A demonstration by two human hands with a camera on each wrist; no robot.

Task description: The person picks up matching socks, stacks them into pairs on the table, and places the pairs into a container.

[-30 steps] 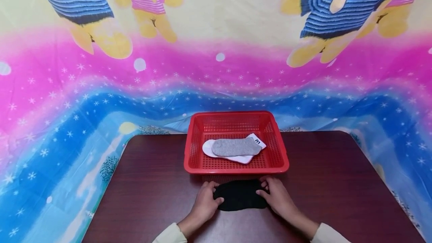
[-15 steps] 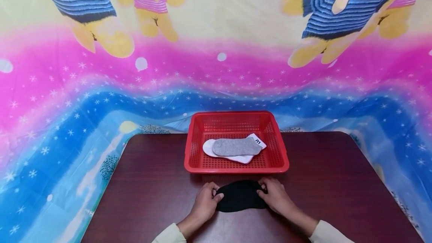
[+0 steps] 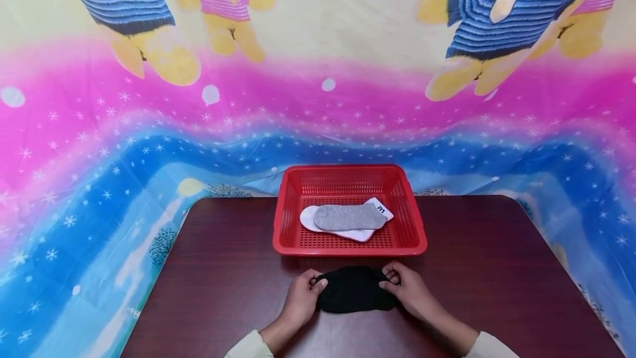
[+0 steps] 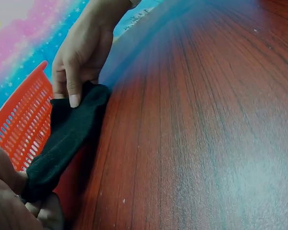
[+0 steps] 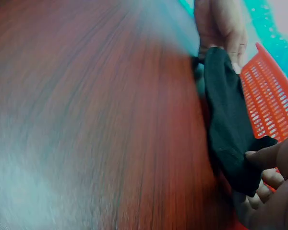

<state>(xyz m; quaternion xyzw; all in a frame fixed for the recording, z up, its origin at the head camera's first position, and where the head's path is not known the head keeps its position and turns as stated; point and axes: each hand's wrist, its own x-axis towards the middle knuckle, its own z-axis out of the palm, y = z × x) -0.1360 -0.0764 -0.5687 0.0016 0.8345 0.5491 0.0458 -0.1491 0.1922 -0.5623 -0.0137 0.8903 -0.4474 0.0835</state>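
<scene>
A black sock (image 3: 355, 290) stretches sideways between the two hands, just in front of the red basket. The left hand (image 3: 302, 297) pinches its left end, thumb on top. At the other end, the right hand (image 3: 408, 290) pinches the sock with thumb and fingers. In the left wrist view the sock (image 4: 67, 139) slants up toward the right hand (image 4: 79, 57), close over the table. The right wrist view shows the sock's surface (image 5: 226, 110) slightly creased, with the right thumb pressed on the near end.
The red plastic basket (image 3: 350, 251) stands behind the sock. Inside it, a grey sock (image 3: 348, 217) lies across white socks (image 3: 358, 235), one with dark lettering. The brown wooden table (image 3: 218, 286) extends to both sides. A printed curtain (image 3: 318, 104) hangs behind.
Both hands keep hold of the black sock. It has bunched a little and its outline has shifted slightly; the right hand has moved a touch to the right.
</scene>
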